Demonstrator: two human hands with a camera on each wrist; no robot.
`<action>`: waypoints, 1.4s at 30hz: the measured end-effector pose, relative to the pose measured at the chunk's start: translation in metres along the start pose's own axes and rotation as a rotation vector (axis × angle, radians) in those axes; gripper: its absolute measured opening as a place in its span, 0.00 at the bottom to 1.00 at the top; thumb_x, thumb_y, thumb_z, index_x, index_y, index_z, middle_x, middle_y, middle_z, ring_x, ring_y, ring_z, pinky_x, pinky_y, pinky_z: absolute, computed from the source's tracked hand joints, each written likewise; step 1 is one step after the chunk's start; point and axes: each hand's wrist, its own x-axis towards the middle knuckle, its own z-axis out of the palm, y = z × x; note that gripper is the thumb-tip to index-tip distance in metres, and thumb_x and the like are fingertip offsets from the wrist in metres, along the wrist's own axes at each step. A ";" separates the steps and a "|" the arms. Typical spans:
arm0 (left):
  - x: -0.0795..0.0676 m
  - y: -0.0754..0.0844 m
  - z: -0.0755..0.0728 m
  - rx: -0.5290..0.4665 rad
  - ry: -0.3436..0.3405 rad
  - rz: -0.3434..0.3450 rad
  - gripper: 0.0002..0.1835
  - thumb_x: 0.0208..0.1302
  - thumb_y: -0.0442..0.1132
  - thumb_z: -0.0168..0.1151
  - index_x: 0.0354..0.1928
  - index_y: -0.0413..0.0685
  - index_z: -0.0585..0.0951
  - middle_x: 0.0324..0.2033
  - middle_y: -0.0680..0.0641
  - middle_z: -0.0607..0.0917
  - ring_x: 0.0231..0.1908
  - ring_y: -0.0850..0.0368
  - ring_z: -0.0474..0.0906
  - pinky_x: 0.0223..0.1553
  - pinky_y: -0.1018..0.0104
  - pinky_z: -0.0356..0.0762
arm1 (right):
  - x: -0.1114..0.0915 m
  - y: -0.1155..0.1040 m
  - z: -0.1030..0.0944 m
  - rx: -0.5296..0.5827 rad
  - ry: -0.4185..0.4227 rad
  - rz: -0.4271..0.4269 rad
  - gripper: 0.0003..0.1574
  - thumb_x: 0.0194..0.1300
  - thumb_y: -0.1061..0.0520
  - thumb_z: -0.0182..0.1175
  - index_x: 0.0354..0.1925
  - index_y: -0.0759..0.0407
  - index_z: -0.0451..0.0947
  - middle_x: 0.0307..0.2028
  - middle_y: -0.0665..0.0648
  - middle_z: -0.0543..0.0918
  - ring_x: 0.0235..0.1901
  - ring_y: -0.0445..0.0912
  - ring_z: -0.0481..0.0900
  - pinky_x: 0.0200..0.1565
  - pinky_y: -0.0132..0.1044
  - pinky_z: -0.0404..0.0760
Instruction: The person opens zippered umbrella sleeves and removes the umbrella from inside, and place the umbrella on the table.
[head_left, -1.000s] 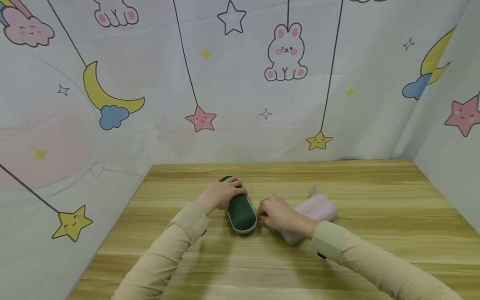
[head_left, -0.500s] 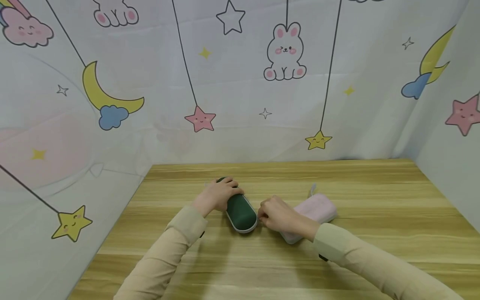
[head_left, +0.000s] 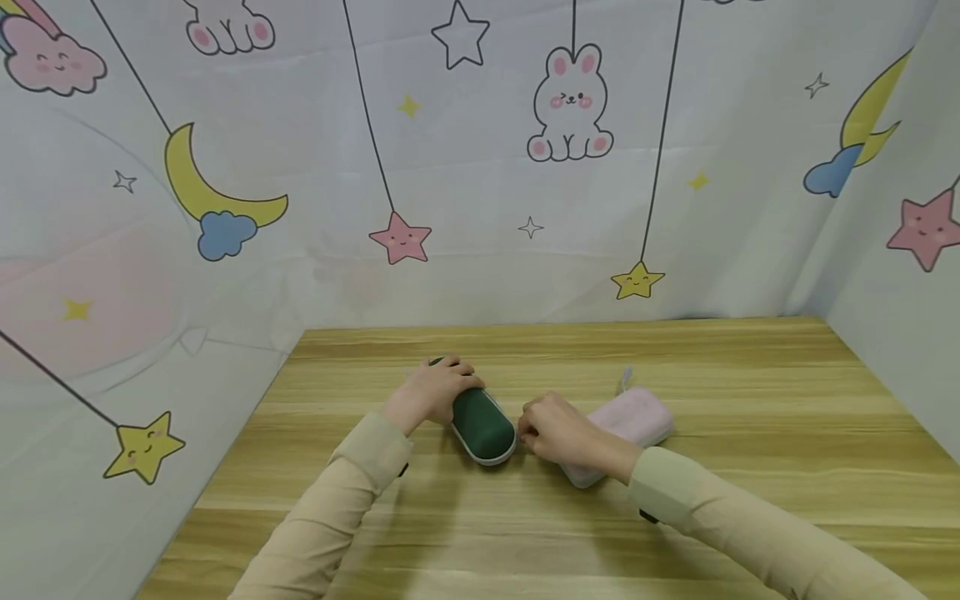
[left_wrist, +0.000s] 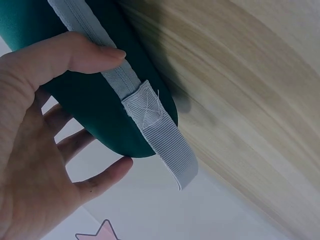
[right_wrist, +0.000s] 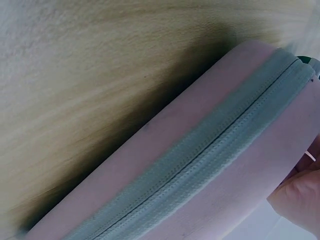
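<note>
A long, rounded green zipper case (head_left: 483, 425) with pale grey zipper trim lies slanted on the table. My left hand (head_left: 437, 390) grips its far end. In the left wrist view the thumb (left_wrist: 95, 54) presses on the grey zipper band (left_wrist: 120, 80), beside a ribbed fabric loop (left_wrist: 167, 142); the other fingers reach round the far side. My right hand (head_left: 558, 431) has curled fingers, their tips pinching at the near right zipper edge of the green case; the zipper pull there is hidden behind them. Under that wrist lies a pink zipper case (head_left: 637, 417).
The pink case's grey zipper (right_wrist: 200, 145) runs along its side in the right wrist view, and a small loop (head_left: 627, 379) stands out at its far end. Wood-grain table (head_left: 780, 433) surrounds both cases. Behind it hangs a printed white curtain (head_left: 480, 283).
My left hand has shifted slightly left and taken the far end of the green case with it, so the case slants more. My right hand stays almost in place.
</note>
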 end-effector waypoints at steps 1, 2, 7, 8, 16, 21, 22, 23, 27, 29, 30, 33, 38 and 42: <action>0.000 0.000 0.000 -0.001 0.001 -0.003 0.35 0.49 0.39 0.74 0.62 0.62 0.74 0.64 0.51 0.73 0.68 0.48 0.63 0.62 0.37 0.65 | 0.000 0.000 0.000 0.001 0.000 0.001 0.07 0.49 0.68 0.63 0.25 0.60 0.87 0.22 0.52 0.82 0.22 0.37 0.77 0.26 0.22 0.73; 0.000 0.000 0.000 -0.002 0.001 -0.006 0.35 0.49 0.39 0.74 0.62 0.62 0.74 0.64 0.51 0.73 0.67 0.48 0.63 0.62 0.37 0.65 | 0.000 0.000 0.000 0.003 0.000 0.001 0.07 0.50 0.68 0.63 0.25 0.61 0.87 0.22 0.52 0.82 0.22 0.38 0.77 0.26 0.22 0.73; -0.001 -0.002 0.001 -0.006 0.010 -0.006 0.35 0.49 0.39 0.73 0.62 0.62 0.74 0.62 0.51 0.74 0.66 0.47 0.64 0.61 0.36 0.65 | -0.001 0.000 0.000 0.001 0.013 -0.012 0.07 0.49 0.68 0.63 0.24 0.61 0.87 0.22 0.53 0.83 0.22 0.38 0.77 0.26 0.22 0.73; -0.002 -0.003 0.002 -0.006 0.013 -0.005 0.35 0.48 0.40 0.73 0.62 0.62 0.74 0.62 0.51 0.75 0.66 0.47 0.65 0.61 0.36 0.65 | -0.001 0.000 0.000 0.002 0.016 -0.013 0.07 0.49 0.68 0.62 0.24 0.61 0.87 0.22 0.53 0.83 0.22 0.38 0.77 0.26 0.22 0.73; -0.005 -0.008 0.004 0.000 0.051 0.008 0.36 0.45 0.48 0.77 0.61 0.61 0.75 0.57 0.49 0.78 0.62 0.44 0.68 0.59 0.32 0.64 | -0.003 0.002 -0.001 0.003 0.045 -0.035 0.07 0.48 0.70 0.62 0.23 0.62 0.86 0.21 0.53 0.83 0.21 0.37 0.76 0.26 0.22 0.73; -0.006 -0.008 0.003 0.000 0.038 0.001 0.37 0.44 0.50 0.77 0.61 0.61 0.75 0.57 0.49 0.78 0.60 0.44 0.69 0.58 0.33 0.65 | -0.003 0.003 -0.001 0.013 0.047 -0.037 0.07 0.48 0.70 0.62 0.23 0.63 0.86 0.21 0.53 0.83 0.21 0.36 0.75 0.26 0.21 0.72; -0.006 -0.008 0.003 0.003 0.030 -0.004 0.38 0.44 0.50 0.77 0.61 0.61 0.75 0.57 0.49 0.77 0.60 0.45 0.69 0.57 0.34 0.65 | -0.003 0.003 -0.001 0.019 0.046 -0.036 0.07 0.48 0.70 0.62 0.23 0.63 0.86 0.21 0.54 0.83 0.20 0.36 0.74 0.25 0.21 0.72; -0.006 -0.008 0.003 0.006 0.027 -0.008 0.38 0.43 0.49 0.77 0.61 0.61 0.75 0.57 0.49 0.77 0.60 0.45 0.69 0.57 0.35 0.66 | -0.003 0.003 -0.001 0.025 0.045 -0.035 0.07 0.48 0.70 0.62 0.23 0.63 0.86 0.21 0.54 0.83 0.20 0.36 0.73 0.25 0.21 0.72; -0.006 -0.008 0.004 0.015 0.017 -0.022 0.38 0.43 0.49 0.77 0.61 0.62 0.75 0.57 0.49 0.77 0.58 0.46 0.69 0.55 0.38 0.66 | -0.004 0.003 -0.002 0.033 0.048 -0.038 0.08 0.48 0.71 0.61 0.22 0.63 0.85 0.20 0.53 0.81 0.19 0.34 0.69 0.24 0.21 0.70; -0.006 -0.009 0.003 0.013 0.021 -0.024 0.38 0.43 0.48 0.77 0.61 0.62 0.75 0.56 0.49 0.77 0.58 0.46 0.69 0.56 0.37 0.66 | -0.004 0.003 -0.002 0.034 0.049 -0.036 0.08 0.49 0.71 0.61 0.21 0.63 0.85 0.19 0.53 0.81 0.19 0.33 0.68 0.24 0.21 0.69; -0.006 -0.009 0.003 0.012 0.022 -0.024 0.37 0.43 0.48 0.77 0.60 0.62 0.75 0.55 0.49 0.77 0.57 0.46 0.69 0.56 0.37 0.66 | -0.004 0.003 -0.002 0.035 0.049 -0.035 0.08 0.49 0.71 0.61 0.21 0.63 0.85 0.19 0.52 0.80 0.19 0.33 0.67 0.24 0.21 0.68; -0.006 -0.010 0.002 0.008 0.022 -0.026 0.36 0.43 0.48 0.77 0.60 0.62 0.76 0.54 0.49 0.78 0.57 0.46 0.69 0.57 0.36 0.65 | -0.004 0.004 -0.002 0.037 0.046 -0.024 0.08 0.50 0.70 0.61 0.20 0.62 0.84 0.19 0.52 0.79 0.19 0.33 0.65 0.23 0.21 0.67; -0.007 -0.012 0.002 0.010 0.015 -0.029 0.35 0.43 0.49 0.76 0.59 0.61 0.76 0.53 0.48 0.78 0.57 0.45 0.69 0.58 0.35 0.64 | -0.003 0.005 -0.002 0.033 0.046 -0.007 0.09 0.50 0.70 0.61 0.19 0.61 0.83 0.17 0.50 0.77 0.18 0.33 0.63 0.22 0.21 0.65; -0.006 -0.013 0.001 0.016 -0.001 -0.033 0.35 0.44 0.50 0.76 0.59 0.62 0.76 0.53 0.49 0.78 0.56 0.46 0.69 0.58 0.36 0.65 | -0.002 0.006 -0.001 0.019 0.052 -0.005 0.11 0.49 0.70 0.61 0.16 0.59 0.81 0.16 0.49 0.73 0.18 0.33 0.60 0.21 0.21 0.63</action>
